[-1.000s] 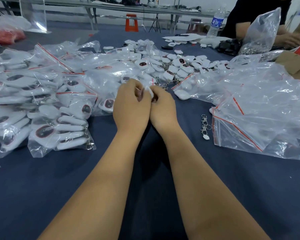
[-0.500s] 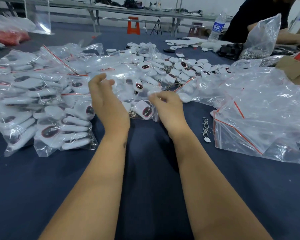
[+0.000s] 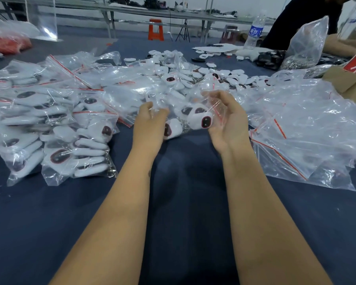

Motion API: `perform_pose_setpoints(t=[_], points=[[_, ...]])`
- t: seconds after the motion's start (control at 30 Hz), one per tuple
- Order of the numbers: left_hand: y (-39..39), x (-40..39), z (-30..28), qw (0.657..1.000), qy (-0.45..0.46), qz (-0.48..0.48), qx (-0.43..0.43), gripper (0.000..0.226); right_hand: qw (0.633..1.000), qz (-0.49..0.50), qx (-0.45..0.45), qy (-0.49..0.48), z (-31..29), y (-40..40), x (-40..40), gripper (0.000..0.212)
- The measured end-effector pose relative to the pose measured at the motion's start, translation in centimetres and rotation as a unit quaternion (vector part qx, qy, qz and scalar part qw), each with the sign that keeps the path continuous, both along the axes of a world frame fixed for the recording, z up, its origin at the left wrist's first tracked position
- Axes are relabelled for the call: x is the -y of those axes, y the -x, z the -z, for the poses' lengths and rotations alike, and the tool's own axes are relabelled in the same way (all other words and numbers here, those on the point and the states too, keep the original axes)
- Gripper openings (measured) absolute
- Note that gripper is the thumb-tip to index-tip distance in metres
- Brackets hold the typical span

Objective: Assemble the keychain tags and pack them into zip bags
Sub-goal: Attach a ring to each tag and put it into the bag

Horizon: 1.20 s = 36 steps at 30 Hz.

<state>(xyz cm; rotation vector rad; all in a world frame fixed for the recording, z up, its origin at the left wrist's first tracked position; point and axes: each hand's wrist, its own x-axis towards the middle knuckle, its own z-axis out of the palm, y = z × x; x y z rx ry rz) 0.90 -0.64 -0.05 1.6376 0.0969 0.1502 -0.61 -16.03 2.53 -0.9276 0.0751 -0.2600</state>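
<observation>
Both hands, left hand and right hand, pinch a limp, slippery zip bag holding light tags; it looks best gripped at the red seal.

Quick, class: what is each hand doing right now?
Left hand: grips the zip bag edge.
Right hand: fingers curled round the same bag.

Just one head-worn wide-angle cam here, looking forward and down along both forearms at the table, hands close in, far benches stretched toward the top edge. No second view to overlap.
</observation>
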Motion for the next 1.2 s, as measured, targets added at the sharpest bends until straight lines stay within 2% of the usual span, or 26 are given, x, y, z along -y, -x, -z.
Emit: perform_pose_setpoints(t=[0.07, 0.17, 0.27, 0.3, 0.37, 0.43, 0.5, 0.6, 0.67, 0.73, 0.77, 0.8, 0.83, 0.9, 0.97, 1.1, 1.2], points=[[0.1, -0.1, -0.1, 1.000, 0.016, 0.003, -0.005, 0.045, 0.999, -0.012, 0.021, -0.049, -0.1, 0.1, -0.1, 0.025], [0.0, -0.7, -0.5, 0.996, 0.091, 0.023, -0.002, 0.012, 0.991, -0.009, 0.036, -0.130, -0.4, 0.4, 0.0, 0.026], [0.3, -1.0, -1.0, 0.965, 0.241, 0.098, -0.009, 0.016, 0.985, 0.019, 0.022, -0.168, -0.1, 0.4, 0.6, 0.030], [0.4, -1.1, -1.1, 0.956, 0.266, 0.126, -0.014, 0.017, 0.984, 0.028, 0.019, -0.173, -0.1, 0.4, 0.7, 0.026], [0.6, -0.9, -1.2, 0.953, 0.264, 0.148, -0.016, 0.018, 0.983, 0.041, 0.011, -0.181, 0.1, 0.4, 0.7, 0.021], [0.7, -0.8, -1.3, 0.958, 0.260, 0.120, 0.003, 0.020, 0.985, 0.039, 0.012, -0.169, 0.2, 0.4, 0.8, 0.028], [0.6, -0.8, -1.3, 0.972, 0.224, 0.055, 0.046, 0.023, 0.991, 0.020, 0.013, -0.132, 0.3, 0.2, 0.6, 0.031], [0.4, -1.3, -1.0, 0.981, 0.121, -0.104, 0.109, 0.020, 0.994, -0.023, 0.001, -0.109, 0.4, -0.5, -1.0, 0.021], [0.3, -1.8, -0.8, 0.968, 0.052, -0.197, 0.145, 0.022, 0.996, -0.055, -0.013, -0.070, 0.7, -0.8, -2.5, 0.023], [0.5, -2.1, -0.9, 0.937, -0.084, -0.264, 0.215, 0.035, 0.997, -0.069, -0.028, 0.002, 1.1, -0.8, -3.9, 0.023], [0.5, -2.1, -0.9, 0.919, -0.134, -0.269, 0.254, 0.038, 0.997, -0.057, -0.037, 0.048, 1.2, -0.7, -4.5, 0.022], [0.5, -1.7, -0.8, 0.916, -0.149, -0.245, 0.280, 0.035, 0.993, -0.035, -0.048, 0.100, 1.2, -0.7, -4.8, 0.023], [0.7, -1.1, -0.9, 0.928, -0.139, -0.201, 0.280, 0.029, 0.987, -0.011, -0.061, 0.151, 1.2, -0.8, -4.9, 0.025], [1.3, 0.7, -1.0, 0.967, -0.111, -0.089, 0.213, 0.017, 0.973, 0.016, -0.087, 0.212, 1.0, -0.8, -4.8, 0.039], [1.6, 2.4, -0.6, 0.982, -0.116, -0.023, 0.150, 0.014, 0.977, 0.015, -0.085, 0.195, 0.9, -0.6, -4.4, 0.055], [1.2, 3.1, -0.3, 0.979, -0.163, -0.056, 0.112, 0.036, 0.989, -0.037, -0.031, 0.141, 1.3, -0.6, -3.4, 0.062], [0.4, 2.3, 0.2, 0.969, -0.193, -0.110, 0.112, 0.029, 0.987, -0.001, -0.058, 0.147, 1.0, -1.6, -2.7, 0.042]])
